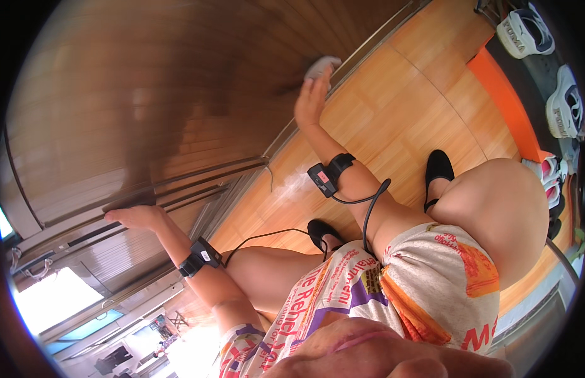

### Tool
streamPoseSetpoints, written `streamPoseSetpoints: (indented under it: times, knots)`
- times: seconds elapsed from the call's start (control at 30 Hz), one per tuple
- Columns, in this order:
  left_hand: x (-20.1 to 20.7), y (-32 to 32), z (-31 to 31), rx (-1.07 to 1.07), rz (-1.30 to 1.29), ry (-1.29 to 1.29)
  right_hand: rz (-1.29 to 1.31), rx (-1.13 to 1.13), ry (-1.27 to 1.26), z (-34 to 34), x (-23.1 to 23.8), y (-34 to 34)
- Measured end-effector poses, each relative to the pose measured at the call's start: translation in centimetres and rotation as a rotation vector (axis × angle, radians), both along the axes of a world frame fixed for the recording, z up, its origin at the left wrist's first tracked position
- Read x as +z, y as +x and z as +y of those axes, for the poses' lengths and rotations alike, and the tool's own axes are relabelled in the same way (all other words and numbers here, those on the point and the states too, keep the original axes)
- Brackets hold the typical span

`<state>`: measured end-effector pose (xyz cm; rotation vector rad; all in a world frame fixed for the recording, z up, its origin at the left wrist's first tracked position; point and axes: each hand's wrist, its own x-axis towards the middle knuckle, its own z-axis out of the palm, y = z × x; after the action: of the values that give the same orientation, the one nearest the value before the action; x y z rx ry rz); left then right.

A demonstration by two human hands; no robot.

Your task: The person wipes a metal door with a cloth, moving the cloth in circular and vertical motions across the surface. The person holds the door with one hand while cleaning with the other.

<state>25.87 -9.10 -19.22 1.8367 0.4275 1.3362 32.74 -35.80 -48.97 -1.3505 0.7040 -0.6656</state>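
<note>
L hand (136, 217): arm extended fwd, palm down, fingers flat and together, wrist strap on forearm. R hand (311, 101): arm extended further fwd, wrist bent back, fingers straight, fingertips up, pressing flat. R forearm carries strap w/ cable. Both elbows nearly straight.

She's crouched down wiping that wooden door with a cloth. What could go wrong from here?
1. The right hand presses the pale cloth with flat fingers only, so the cloth could slip out.
2. The left hand braces on the door's metal rail; if the door shifts, her crouch may wobble.
3. A black cable dangles from the wrist strap and could snag her knee.
</note>
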Motion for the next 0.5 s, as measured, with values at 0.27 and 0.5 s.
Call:
streamPoseSetpoints:
  times: [0.27,0.5]
  knots:
    - [0.0,-0.3,-0.3,-0.012,-0.013,0.028,-0.417,-0.116,-0.334,1.7,16.1,1.3]
    - [0.1,-0.5,-0.4,-0.133,-0.014,-0.053,-0.632,-0.042,-0.661,-1.4,17.2,2.2]
